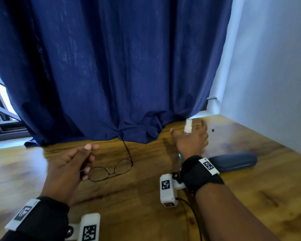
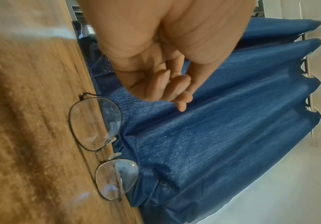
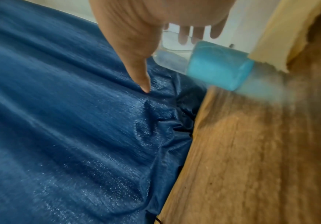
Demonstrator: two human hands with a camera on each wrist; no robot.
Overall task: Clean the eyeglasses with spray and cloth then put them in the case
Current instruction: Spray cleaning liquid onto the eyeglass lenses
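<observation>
Thin black-rimmed eyeglasses lie on the wooden table with their arms unfolded. My left hand is at their left end, fingers curled, pinching the left arm; in the left wrist view the curled fingers hover above the lenses. My right hand is spread open around a small clear spray bottle with a white nozzle, standing near the curtain. The right wrist view shows the bottle's blue label, blurred, just under the straight fingers. A dark blue closed case lies right of my right wrist. No cloth is in view.
A dark blue curtain hangs along the table's far edge and bunches onto it. A white wall bounds the right side. A small dark speck lies beyond the bottle. A window frame shows at far left.
</observation>
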